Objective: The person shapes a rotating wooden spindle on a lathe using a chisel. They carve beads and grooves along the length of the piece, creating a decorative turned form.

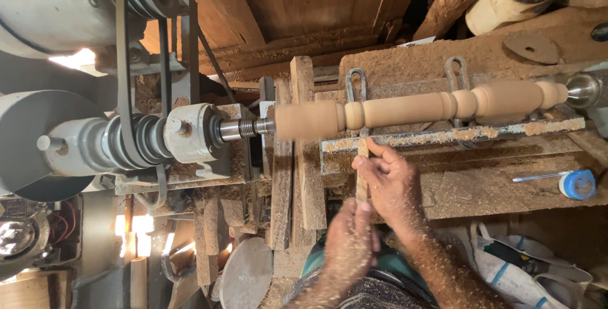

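Gripping the near end of a long turning tool [361, 179], the left hand [348, 245] is closed round its handle; the right hand [391, 185], further up, pinches the shaft with fingers curled. Its long axis points away from the person, tip at the tool rest [443, 137]. Just beyond, crosswise, lies the turned wooden spindle [418, 107] on the lathe.
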A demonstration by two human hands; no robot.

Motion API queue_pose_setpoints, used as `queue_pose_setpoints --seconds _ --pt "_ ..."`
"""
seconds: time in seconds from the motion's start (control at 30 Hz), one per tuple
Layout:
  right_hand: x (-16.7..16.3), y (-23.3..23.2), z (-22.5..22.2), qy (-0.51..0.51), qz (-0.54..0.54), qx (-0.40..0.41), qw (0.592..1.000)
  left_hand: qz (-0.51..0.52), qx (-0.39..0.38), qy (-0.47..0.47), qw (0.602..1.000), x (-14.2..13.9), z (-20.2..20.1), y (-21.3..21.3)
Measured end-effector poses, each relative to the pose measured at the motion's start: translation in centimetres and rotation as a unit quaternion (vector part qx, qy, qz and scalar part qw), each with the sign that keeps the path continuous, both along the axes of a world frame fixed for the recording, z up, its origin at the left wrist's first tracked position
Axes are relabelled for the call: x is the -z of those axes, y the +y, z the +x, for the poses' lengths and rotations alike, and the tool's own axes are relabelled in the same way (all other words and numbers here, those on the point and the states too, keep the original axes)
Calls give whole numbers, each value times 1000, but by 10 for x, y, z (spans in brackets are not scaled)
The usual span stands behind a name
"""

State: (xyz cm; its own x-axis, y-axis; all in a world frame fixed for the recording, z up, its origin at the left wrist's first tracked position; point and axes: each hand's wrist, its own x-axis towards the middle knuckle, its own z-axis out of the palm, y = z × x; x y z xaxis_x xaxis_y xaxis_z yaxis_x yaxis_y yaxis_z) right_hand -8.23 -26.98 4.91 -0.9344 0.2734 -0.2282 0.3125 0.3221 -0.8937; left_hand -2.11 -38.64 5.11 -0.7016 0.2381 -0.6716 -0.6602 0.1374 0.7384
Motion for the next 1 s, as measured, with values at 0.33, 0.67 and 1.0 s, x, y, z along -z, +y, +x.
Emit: queue_pose_setpoints --seconds 0.33,0.67,1.0 --pt "23 -35 2 74 -231 47 969 -87 193 28 977 -28 -73 -97" --pt "22 -22 31 82 -257 41 962 -35 190 21 981 -31 -30 -77" --pt "26 6 21 29 -244 38 969 45 18 53 997 -12 5 0"
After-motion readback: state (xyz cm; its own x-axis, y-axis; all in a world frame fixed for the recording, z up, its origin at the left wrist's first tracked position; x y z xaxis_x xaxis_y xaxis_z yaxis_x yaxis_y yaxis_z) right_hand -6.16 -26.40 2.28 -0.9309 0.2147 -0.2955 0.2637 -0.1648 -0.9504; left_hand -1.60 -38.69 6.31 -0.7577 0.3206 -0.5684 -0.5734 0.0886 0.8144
